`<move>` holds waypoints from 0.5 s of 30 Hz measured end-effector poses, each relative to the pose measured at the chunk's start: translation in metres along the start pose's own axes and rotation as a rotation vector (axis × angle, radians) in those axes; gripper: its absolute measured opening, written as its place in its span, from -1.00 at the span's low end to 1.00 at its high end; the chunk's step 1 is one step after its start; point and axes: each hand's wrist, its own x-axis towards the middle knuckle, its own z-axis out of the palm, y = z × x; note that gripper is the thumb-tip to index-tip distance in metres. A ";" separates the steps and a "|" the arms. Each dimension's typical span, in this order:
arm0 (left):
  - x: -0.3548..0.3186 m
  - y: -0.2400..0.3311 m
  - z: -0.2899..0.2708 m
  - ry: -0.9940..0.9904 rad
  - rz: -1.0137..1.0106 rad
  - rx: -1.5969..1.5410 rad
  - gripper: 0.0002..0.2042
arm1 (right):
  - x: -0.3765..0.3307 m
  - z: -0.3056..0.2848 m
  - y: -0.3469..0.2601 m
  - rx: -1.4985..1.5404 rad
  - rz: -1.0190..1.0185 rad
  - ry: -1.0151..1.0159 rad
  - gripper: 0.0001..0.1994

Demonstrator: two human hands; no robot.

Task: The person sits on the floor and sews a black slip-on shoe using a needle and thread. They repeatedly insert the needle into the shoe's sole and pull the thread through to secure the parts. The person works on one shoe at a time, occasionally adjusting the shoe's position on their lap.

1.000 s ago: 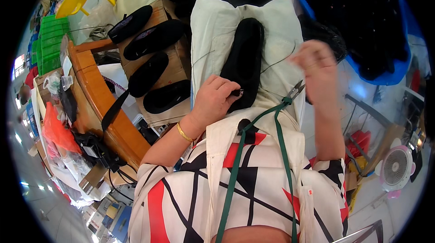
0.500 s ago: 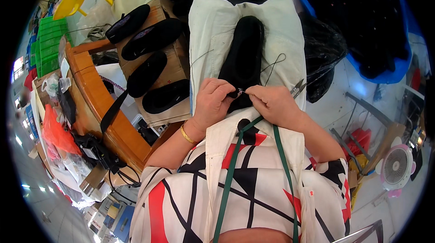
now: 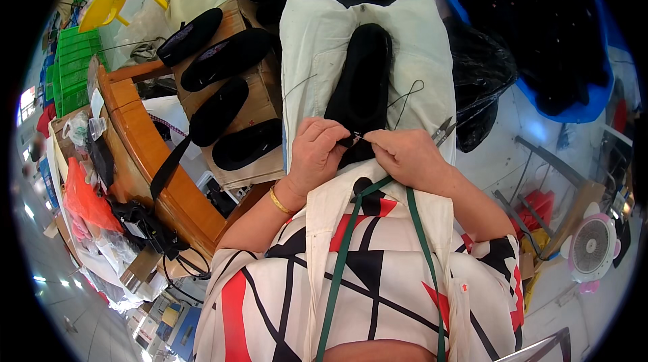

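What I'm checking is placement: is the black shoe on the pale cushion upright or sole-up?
Upright: the black shoe on the pale cushion has its opening facing up.

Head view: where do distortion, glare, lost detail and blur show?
Head view: the picture curves into black at its sides; pale glare marks the floor, right; the shoe on the cushion loses detail inside; left hand and right hand show no obvious motion blur.

Site: we judge it a footwear workshop. At 12 o'clock we see a low-cut black cloth-looking shoe [image 3: 360, 85] on a white fabric-covered cushion [image 3: 304, 45]; at 10, four similar black shoes [image 3: 226, 60] set out on a brown cardboard box [image 3: 253, 174], and stacked green plastic crates [image 3: 67, 58] farther off; at 2, a pointed metal cutting tool [image 3: 443, 131].
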 end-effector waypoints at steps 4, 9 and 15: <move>0.000 -0.001 0.001 0.012 0.011 -0.003 -0.76 | 0.001 0.001 0.000 -0.004 0.000 -0.011 -0.86; -0.002 -0.003 0.001 0.002 0.014 0.005 -0.76 | 0.001 0.002 0.004 0.036 -0.020 -0.002 -0.87; -0.003 -0.003 0.001 0.026 -0.002 -0.032 -0.71 | 0.002 0.002 -0.001 0.013 0.063 -0.097 -0.85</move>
